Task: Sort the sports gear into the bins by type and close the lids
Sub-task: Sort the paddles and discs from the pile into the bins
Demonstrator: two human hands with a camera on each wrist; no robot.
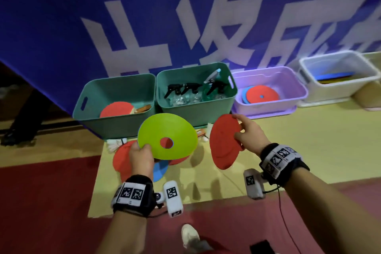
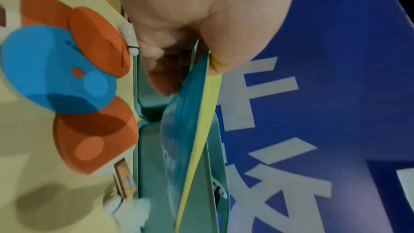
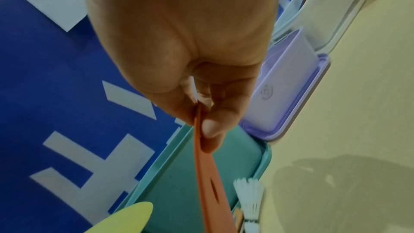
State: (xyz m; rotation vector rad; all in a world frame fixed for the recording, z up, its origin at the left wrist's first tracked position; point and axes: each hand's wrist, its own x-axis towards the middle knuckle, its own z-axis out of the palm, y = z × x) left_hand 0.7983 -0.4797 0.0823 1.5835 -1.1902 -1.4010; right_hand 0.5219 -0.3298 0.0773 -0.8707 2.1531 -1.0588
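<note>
Left hand (image 1: 142,159) pinching the green disc (image 1: 167,136) mid-frame, right hand (image 1: 250,134) pinching a red disc (image 1: 223,140) beside it, so I'd carry both to the purple bin (image 1: 296,97) at right (discs already inside) and drop them flat.

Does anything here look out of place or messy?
Yes. Red discs, a blue disc and shuttlecocks lie loose on the floor before the green bins, unsorted. No bin has its lid on.
</note>
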